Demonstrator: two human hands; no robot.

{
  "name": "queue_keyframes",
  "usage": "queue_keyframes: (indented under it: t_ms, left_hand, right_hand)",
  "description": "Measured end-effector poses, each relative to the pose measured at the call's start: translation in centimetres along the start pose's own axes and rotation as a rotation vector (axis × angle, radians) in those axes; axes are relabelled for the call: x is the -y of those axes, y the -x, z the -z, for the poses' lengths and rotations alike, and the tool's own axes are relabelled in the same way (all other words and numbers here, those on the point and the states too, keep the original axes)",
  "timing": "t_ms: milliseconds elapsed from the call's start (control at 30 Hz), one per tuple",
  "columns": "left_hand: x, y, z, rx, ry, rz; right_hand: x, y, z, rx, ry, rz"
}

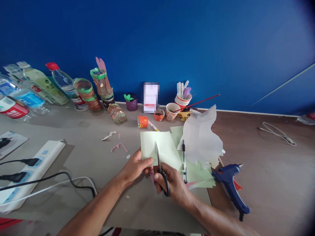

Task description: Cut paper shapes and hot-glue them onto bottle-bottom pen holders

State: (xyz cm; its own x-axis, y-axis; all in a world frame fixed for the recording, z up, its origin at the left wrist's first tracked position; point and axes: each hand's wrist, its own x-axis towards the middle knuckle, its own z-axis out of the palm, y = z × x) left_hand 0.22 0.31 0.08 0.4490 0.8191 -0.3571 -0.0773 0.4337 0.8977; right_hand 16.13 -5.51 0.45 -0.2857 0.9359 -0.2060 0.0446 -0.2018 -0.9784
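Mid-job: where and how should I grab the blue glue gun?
Probably by the handle of the blue glue gun, coming from the near right: it lies on its side, handle slanting toward the person, nozzle pointing away, with green paper close on its left.

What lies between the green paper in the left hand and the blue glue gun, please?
Between the held paper and glue gun, the head view shows a pen, green sheets and, farther back, white paper.

Our left forearm (98,203), bare, slanting up and rightward, our left hand (137,165), thumb (147,162) extended rightward, fingers (147,170) partly hidden, our right forearm (209,211), bare, slanting up and leftward, our right hand (176,183), just beside the left, thumb bent, fingers curled, both wrists (123,180) uncovered
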Motion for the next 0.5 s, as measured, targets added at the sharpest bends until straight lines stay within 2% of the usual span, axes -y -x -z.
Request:
queue_keyframes:
  t_ms: [500]
  left_hand:
    - [-0.42,0.13,-0.23,-0.017,-0.008,0.001]
  right_hand:
    - [-0.13,0.05,0.09,-0.010,0.017,0.017]
